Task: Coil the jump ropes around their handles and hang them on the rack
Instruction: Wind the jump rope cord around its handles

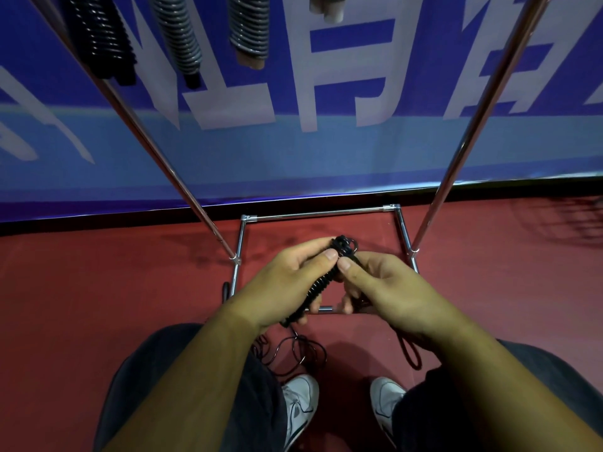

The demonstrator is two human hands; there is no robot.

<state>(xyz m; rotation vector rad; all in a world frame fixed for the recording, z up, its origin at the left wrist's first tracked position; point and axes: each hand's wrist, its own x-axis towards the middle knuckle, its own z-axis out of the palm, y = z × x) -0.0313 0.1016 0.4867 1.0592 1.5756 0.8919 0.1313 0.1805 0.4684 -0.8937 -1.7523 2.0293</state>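
A black jump rope [321, 283] is wound in tight turns around its handles, held at chest height over the red floor. My left hand [293, 282] grips the coiled bundle along its length, thumb near the top. At the upper end, my right hand [388, 288] pinches the rope between thumb and fingers. Loose black rope [300, 352] trails down from the bundle to the floor between my legs. A dark loop [411, 352] hangs below my right hand. Three coiled ropes, one black [101, 37] and two grey [181, 34] [249, 27], hang from the rack at the top.
The chrome rack has two slanted uprights [156, 151] [483, 125] and a rectangular base frame [319, 213] on the red floor. A blue banner wall [326, 151] stands right behind it. My white shoes [300, 406] are below.
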